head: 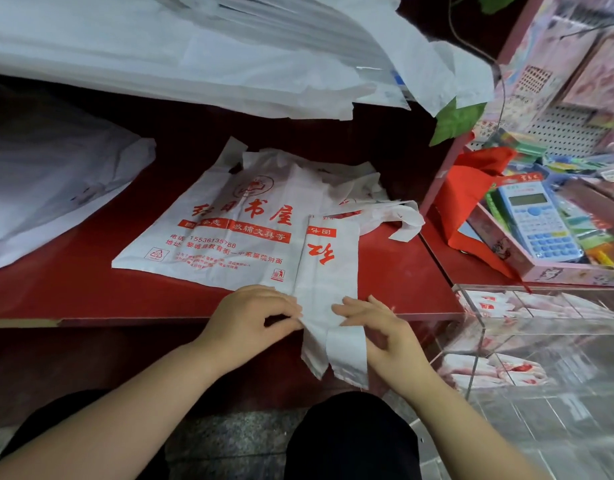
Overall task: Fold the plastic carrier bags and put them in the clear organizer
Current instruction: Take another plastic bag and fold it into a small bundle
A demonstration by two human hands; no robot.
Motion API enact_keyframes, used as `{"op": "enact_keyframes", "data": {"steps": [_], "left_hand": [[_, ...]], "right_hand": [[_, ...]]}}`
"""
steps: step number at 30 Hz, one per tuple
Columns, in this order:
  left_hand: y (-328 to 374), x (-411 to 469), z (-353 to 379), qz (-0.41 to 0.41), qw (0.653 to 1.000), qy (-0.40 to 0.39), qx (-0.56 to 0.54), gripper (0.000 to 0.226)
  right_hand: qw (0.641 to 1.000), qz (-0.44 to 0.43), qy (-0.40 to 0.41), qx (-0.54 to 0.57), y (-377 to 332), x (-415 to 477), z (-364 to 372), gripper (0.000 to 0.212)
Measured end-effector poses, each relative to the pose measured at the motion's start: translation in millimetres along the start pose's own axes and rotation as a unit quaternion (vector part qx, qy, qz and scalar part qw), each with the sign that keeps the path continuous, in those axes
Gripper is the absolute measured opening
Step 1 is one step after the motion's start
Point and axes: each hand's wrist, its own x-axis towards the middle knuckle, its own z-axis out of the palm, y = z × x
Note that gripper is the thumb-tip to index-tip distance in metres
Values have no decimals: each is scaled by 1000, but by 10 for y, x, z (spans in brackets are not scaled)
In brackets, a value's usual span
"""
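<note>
1. At the bench's left edge, a large plain white plastic sheet (49,174) lies rumpled on the dark red bench (91,289), well apart from the work. It needs no attention.
2. Toward the middle, a flat white plastic carrier bag with red lettering (226,233) lies spread out. Its right side runs under the piece being folded.
3. At the front edge, the left hand (250,317) has its fingers curled and pinches the left margin of a long narrow white folded carrier bag with a red character (328,271). This strip runs from mid-bench to the front edge, and its loose end hangs over.
4. Just beside it, the right hand (378,327) pinches the strip's right margin, fingertips on top. The thumb seems to be beneath.
5. The step in hand looks like doubling the strip end over end. To do it well:
   - Keep the long edges matched.
   - Slide the overhang back onto the firm bench before creasing.
   - Press the air out toward the open end.
   - Tuck the loose end inside, since thin film likely slips and springs open.
6. Beyond the bench's right front corner stands a clear acrylic organizer with compartments (541,344). It holds small folded white-and-red packets (506,370), so the new one should match their size.
</note>
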Motion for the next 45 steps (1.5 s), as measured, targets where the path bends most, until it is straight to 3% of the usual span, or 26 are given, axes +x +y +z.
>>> {"op": "enact_keyframes", "data": {"steps": [2,4,7,10,14,23,26,29,32,35,41,45], "left_hand": [[93,92,-44,-94,995,-13,-42,34],[129,222,-50,-172,982,-37,-70,13],[150,391,-13,-262,960,-4,-94,25],[162,448,26,-291,952,20,-91,29],[133,404,6,-276,953,-11,-127,24],[138,447,18,-199,973,-106,-42,30],[179,506,42,-183,970,-162,13,47],[227,601,31,-187,963,-186,52,47],[236,686,50,-226,958,-167,55,42],[256,749,114,-271,952,-125,73,29],[335,819,195,-261,936,-97,217,16],[297,837,209,-244,936,-129,219,25]], "right_hand": [[997,60,30,29,-71,50,5,11],[985,139,69,71,-153,183,-22,14],[974,213,79,7,-220,483,-101,30],[950,297,24,-91,-220,770,-153,38],[915,362,-45,-169,-173,983,-150,36],[935,337,5,-108,-123,845,-209,23],[935,341,1,-97,-113,852,-204,18],[934,344,-9,-91,-136,862,-225,17],[939,335,-14,-75,-144,835,-251,42],[944,327,-8,-50,-128,802,-262,51],[942,332,38,-1,-100,768,-273,49],[941,319,101,47,-128,712,-243,32]]}}
